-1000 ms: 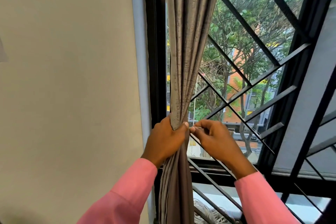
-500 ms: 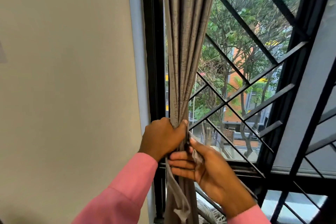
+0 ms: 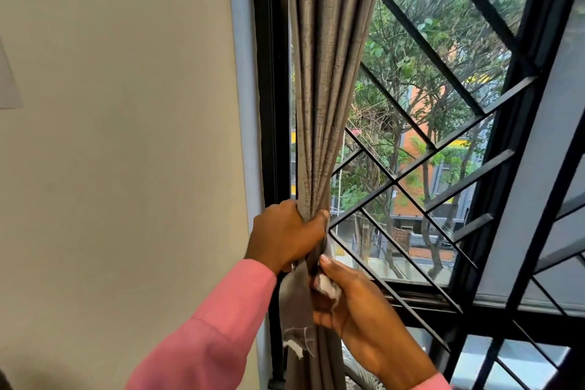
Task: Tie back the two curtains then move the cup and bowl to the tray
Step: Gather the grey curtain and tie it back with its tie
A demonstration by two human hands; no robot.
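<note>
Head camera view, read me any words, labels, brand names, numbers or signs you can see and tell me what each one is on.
There is no text to read in this view.
Gathered grey pleated curtain held by the left hand: no label or print.
Frayed grey fabric strip at the right hand: blank.
Orange brick building and yellow panels outside: any signs are too small and blurred.

Left hand (image 3: pixel 286 233) clenches the gathered grey curtain (image 3: pixel 326 79) beside the black window frame (image 3: pixel 269 79); right hand (image 3: pixel 357 310), just below, pinches a grey tie-back strip (image 3: pixel 296 310).
</note>
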